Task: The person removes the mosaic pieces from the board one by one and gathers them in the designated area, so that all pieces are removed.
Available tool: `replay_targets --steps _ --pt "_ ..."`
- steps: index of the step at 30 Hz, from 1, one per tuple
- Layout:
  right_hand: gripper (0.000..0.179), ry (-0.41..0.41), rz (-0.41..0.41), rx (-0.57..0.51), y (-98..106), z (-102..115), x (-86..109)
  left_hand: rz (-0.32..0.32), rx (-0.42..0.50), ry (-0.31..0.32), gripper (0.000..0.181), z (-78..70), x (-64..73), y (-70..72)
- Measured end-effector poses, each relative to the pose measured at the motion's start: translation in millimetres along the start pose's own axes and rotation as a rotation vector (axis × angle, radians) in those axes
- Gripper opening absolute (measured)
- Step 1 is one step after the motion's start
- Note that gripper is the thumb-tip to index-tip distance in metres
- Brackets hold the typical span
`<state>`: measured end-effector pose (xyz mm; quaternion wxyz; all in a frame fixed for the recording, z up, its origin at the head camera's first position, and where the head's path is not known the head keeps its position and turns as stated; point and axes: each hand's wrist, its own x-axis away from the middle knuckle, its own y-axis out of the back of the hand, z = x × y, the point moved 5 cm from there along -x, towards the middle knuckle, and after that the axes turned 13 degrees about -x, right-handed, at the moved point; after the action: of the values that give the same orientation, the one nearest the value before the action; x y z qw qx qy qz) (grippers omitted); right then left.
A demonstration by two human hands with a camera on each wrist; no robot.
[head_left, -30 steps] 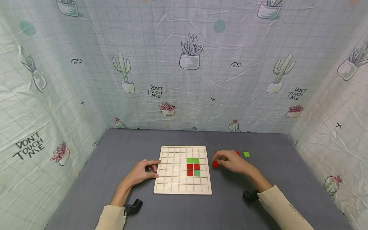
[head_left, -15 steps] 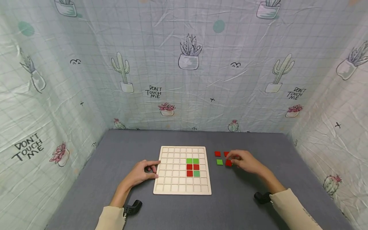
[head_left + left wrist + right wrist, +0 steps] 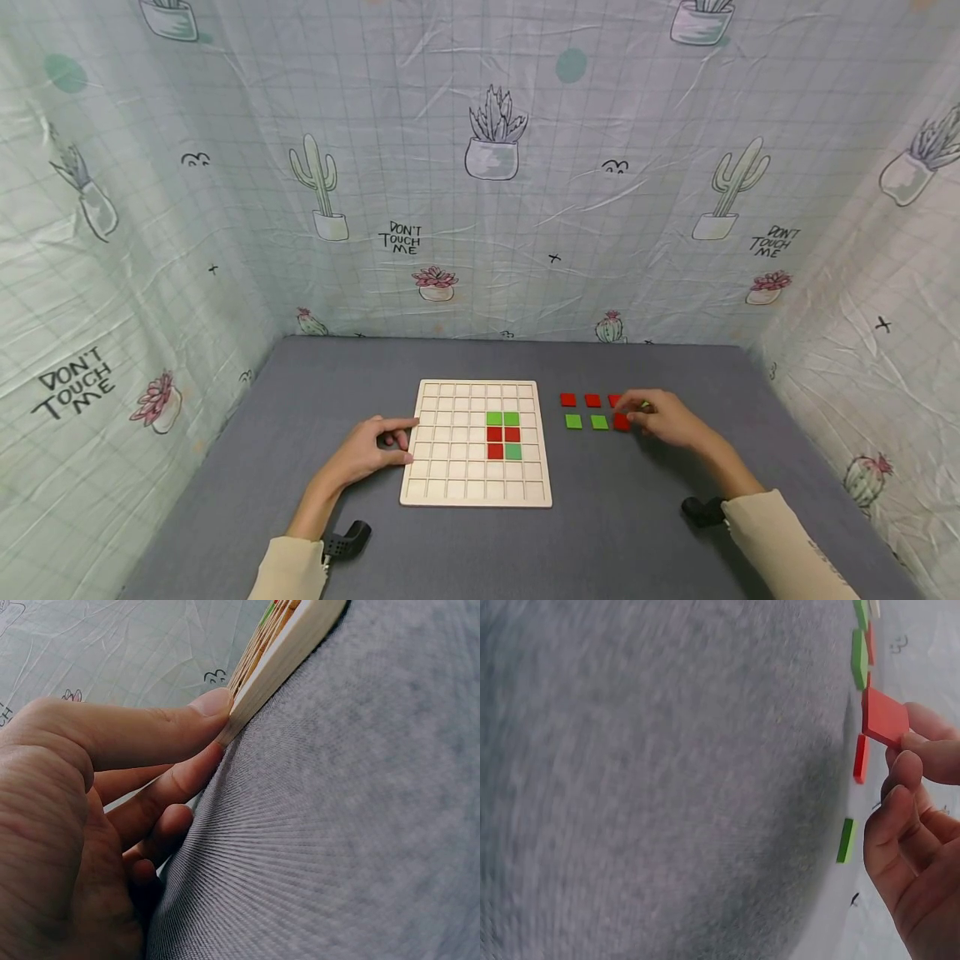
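Observation:
A light wooden grid board [image 3: 453,492] lies on the grey table, holding several red and green square tiles right of its middle. At its left edge rests my left hand [image 3: 367,450], thumb [image 3: 206,705] and index fingertip touching the board's side a little apart, without pinching it. Right of the board, my right hand [image 3: 667,419] pinches a red tile [image 3: 885,718] between thumb and fingers. That tile appears tilted, above the table, in the right wrist view. Loose tiles lie beside it, among them a green tile [image 3: 599,422] and a red tile [image 3: 592,401].
Another green tile [image 3: 573,422] and red tile [image 3: 567,400] lie nearer the board. Farther right, a green tile [image 3: 846,840] is partly hidden by my fingers in the head view. A patterned cloth [image 3: 360,283] borders the table [image 3: 480,550] at the back and sides.
My right hand has moved right along the loose tiles, carrying the red tile. Green tiles it covered earlier now show. My left hand and the board have stayed in place.

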<state>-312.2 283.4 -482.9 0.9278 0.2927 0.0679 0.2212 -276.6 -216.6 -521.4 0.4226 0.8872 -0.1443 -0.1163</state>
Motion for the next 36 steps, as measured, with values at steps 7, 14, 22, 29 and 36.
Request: replay_targets --steps 7,14,22,29,36 --pt "0.02 -0.041 0.013 0.007 4.3 -7.1 0.4 -0.003 0.006 -0.002 0.057 0.3 0.6 -0.6" --pt "0.02 -0.035 -0.001 0.066 2.6 -9.6 -2.1 -0.003 0.01 -0.004 0.057 2.3 0.0 -2.0" --pt "0.021 -0.028 -0.015 0.109 -1.7 -11.9 -3.5 -0.003 0.014 0.001 0.056 1.6 0.7 -2.4" --pt "0.021 -0.014 -0.018 0.123 -3.7 -11.7 -2.5 -0.004 0.01 0.0 0.056 2.5 1.1 -2.4" --pt "0.022 -0.013 -0.017 0.145 -4.5 -10.3 -1.9 0.0 0.006 0.008 0.056 2.4 1.0 -3.1"
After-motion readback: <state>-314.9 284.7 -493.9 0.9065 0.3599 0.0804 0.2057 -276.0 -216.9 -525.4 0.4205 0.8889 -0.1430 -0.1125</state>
